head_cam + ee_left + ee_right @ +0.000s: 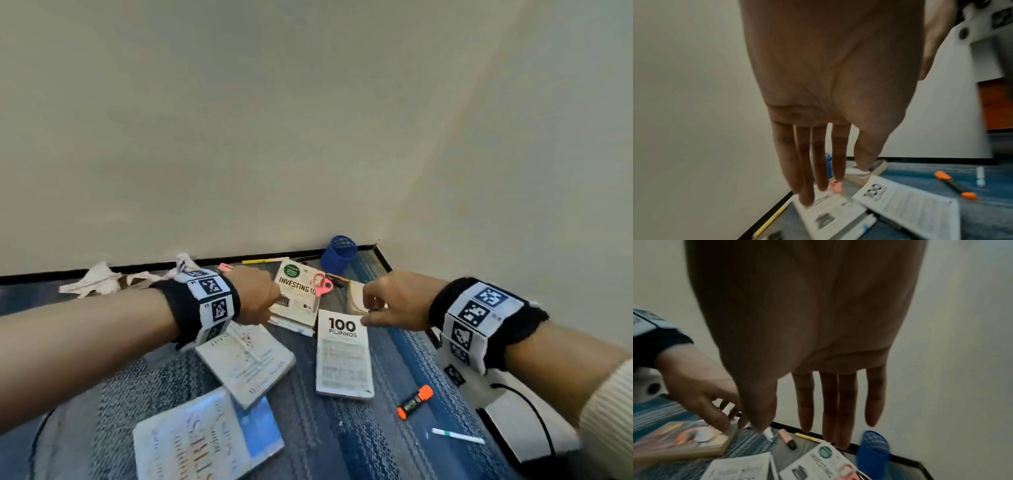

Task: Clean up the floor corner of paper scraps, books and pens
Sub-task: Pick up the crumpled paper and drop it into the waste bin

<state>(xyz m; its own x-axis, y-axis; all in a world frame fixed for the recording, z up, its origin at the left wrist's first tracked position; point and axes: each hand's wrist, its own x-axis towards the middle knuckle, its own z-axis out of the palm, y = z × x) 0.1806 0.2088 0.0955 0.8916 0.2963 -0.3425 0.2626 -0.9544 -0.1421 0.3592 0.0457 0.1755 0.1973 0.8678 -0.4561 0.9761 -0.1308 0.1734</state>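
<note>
Several books lie on the blue carpet in the wall corner. My left hand point(260, 294) hovers at the left edge of the "Investing 101" book point(294, 294), which has pink scissors point(322, 285) on it. In the left wrist view that hand point(838, 175) hangs with straight fingers and holds nothing. My right hand point(383, 305) hovers over a thick tan-edged book point(356, 296), just beyond the "100 Filipinos" book point(342, 356). Its fingers point(805, 418) hang straight and empty. An orange highlighter point(415, 401) and a white pen point(457, 435) lie near right. Paper scraps point(97, 281) sit by the left baseboard.
A blue mesh pen cup point(339, 255) stands in the corner. A yellow pencil point(263, 261) and a pink highlighter point(226, 267) lie along the baseboard. Two more books point(246, 363) point(195, 442) lie nearer me. A white device with a black cable point(513, 421) sits at right.
</note>
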